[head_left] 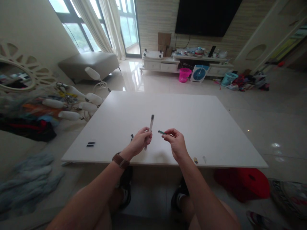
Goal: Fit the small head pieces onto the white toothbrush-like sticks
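My left hand [143, 137] is wrapped round the pale handle of a toothbrush [152, 121], which stands nearly upright with its dark head at the top. My right hand [176, 140] pinches a small dark green flat strip [161, 132] between thumb and fingers; its exact kind is too small to make out. The strip points toward the toothbrush, and a gap separates them. A little dark green piece [131, 137] lies on the white table [182, 111] just beyond my left wrist. Both hands are above the table's near half.
Two dark strips [90, 144] lie at the table's left. A small yellow-and-dark piece [196, 160] and a clear piece [204, 159] sit by the near edge [223, 165]. A lamp with white shades [88, 107] borders the left side; a red stool [244, 182] stands at lower right.
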Demonstrator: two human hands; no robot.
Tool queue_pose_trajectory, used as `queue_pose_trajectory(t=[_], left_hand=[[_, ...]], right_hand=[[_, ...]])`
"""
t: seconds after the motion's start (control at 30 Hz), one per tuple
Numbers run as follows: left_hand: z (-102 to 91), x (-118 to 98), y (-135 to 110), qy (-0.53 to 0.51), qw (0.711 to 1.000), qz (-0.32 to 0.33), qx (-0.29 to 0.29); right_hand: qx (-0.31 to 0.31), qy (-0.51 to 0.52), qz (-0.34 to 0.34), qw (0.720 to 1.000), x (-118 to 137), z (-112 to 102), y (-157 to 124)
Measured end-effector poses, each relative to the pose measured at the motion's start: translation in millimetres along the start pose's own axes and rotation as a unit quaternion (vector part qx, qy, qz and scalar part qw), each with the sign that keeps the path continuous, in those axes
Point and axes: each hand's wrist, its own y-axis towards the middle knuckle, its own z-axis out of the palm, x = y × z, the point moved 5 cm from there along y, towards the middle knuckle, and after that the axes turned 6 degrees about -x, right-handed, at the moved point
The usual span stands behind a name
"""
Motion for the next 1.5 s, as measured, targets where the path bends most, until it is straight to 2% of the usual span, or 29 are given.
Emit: queue_pose_trajectory(t=[0.07,0.17,0.3,0.5,0.77,0.83,0.9,0.97,1.07,1.17,1.27,1.4,1.5], left_hand=[[2.7,-6,-5,-0.015,1.000,0.008,0.013],[3.8,-7,-11,0.053,0.997,0.020,0.048],[-2.2,-5,-16,0.143,0.988,0.023,0.051],[-8.2,-4,-21,0.179,0.982,0.023,0.055],[5.2,7,-24,0.192,0.975,0.018,0.107],[8.0,12,-23,0.180,0.977,0.017,0.114],[9.0,19,-21,0.181,0.975,0.011,0.130],[6.7,26,-19,0.203,0.970,0.011,0.133],[-1.2,29,-13,0.226,0.969,0.016,0.098],[-7.8,24,-8,0.180,0.982,0.010,0.061],[-13.0,16,-4,0.067,0.997,-0.012,0.023],[-17.8,12,1,-0.088,0.994,-0.053,-0.033],[-18.6,13,1,-0.160,0.982,-0.065,-0.073]], right_hand=[[0.039,-0.046,0.004,0.998,-4,4,-1],[0.087,-0.102,-0.001,0.991,-8,10,-4],[0.079,-0.105,-0.015,0.991,-9,12,-3],[0.098,-0.096,-0.011,0.990,-14,17,0],[0.128,-0.146,-0.018,0.981,-18,28,-6],[0.117,-0.157,-0.040,0.980,-17,28,-6],[0.081,-0.144,-0.065,0.984,-12,24,-2],[0.033,-0.091,-0.089,0.991,-6,16,3],[-0.036,0.006,-0.105,0.994,4,3,9],[-0.054,0.003,-0.096,0.994,9,-5,11],[-0.008,-0.099,-0.105,0.989,10,-3,10],[0.051,-0.227,-0.144,0.962,10,2,5],[0.074,-0.319,-0.183,0.927,12,6,0]])
